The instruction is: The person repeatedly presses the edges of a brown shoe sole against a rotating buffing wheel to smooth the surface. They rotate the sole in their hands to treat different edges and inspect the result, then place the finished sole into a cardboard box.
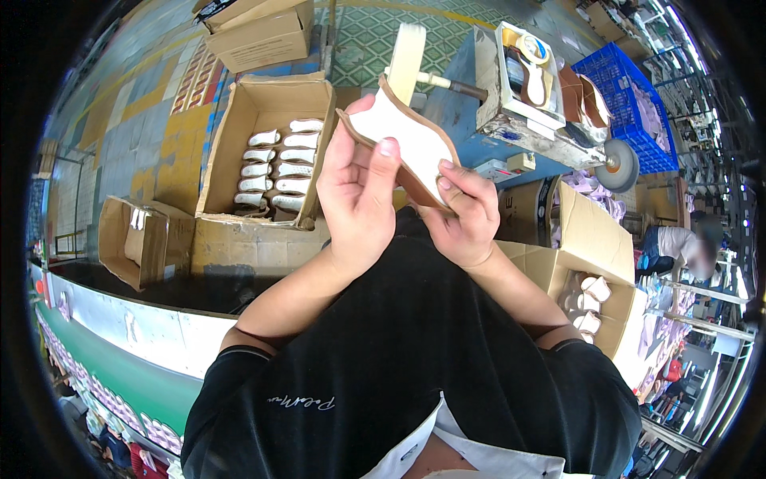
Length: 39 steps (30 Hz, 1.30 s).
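The left hand (357, 195), thumb on top, and the right hand (468, 219), pinching an edge, clamp a brown-rimmed insole (411, 132) between them, seemingly positioning it at the pale wheel (408, 56) just beyond (contact is unclear), so the next move calls for a steady grip.

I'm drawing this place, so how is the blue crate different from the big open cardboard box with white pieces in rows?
The blue crate has walls with gaps; the cardboard box has solid brown walls. The crate holds pale purple things; the box holds white pieces in two columns. The crate is off to the right; the box is left of the left hand. Both are open on top.
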{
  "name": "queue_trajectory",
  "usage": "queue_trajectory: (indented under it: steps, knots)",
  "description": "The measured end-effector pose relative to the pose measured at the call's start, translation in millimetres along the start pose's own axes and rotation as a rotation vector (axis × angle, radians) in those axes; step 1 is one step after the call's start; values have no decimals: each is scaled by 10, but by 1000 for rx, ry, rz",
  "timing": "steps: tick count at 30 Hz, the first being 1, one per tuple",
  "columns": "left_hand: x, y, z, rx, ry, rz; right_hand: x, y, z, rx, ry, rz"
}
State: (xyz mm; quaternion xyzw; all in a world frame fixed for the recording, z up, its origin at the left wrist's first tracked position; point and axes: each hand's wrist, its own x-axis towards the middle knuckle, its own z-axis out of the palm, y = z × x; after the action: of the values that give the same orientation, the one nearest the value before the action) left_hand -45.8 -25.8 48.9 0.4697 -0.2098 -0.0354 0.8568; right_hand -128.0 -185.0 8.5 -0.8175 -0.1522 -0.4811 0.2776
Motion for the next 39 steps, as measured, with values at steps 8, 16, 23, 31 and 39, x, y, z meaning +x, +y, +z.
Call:
queue_trajectory:
  steps: [8,16,23,31,39]
  knots:
    - [43,-122,-22,-60,38,-102,-9,-45,22,-2,-54,27]
    - [-59,-93,63,-130,-196,-212,-40,-59,-48,-44,-68,141]
    - [-14,-236,84,-149,62,-207,-75,-59,-25,-24,-104,128]
    - [58,-424,-28,-241,215,-340,-61,-82,58,38,-197,66]
    - [-5,-243,-10,-101,101,-316,-73,-53,29,229,-135,436]
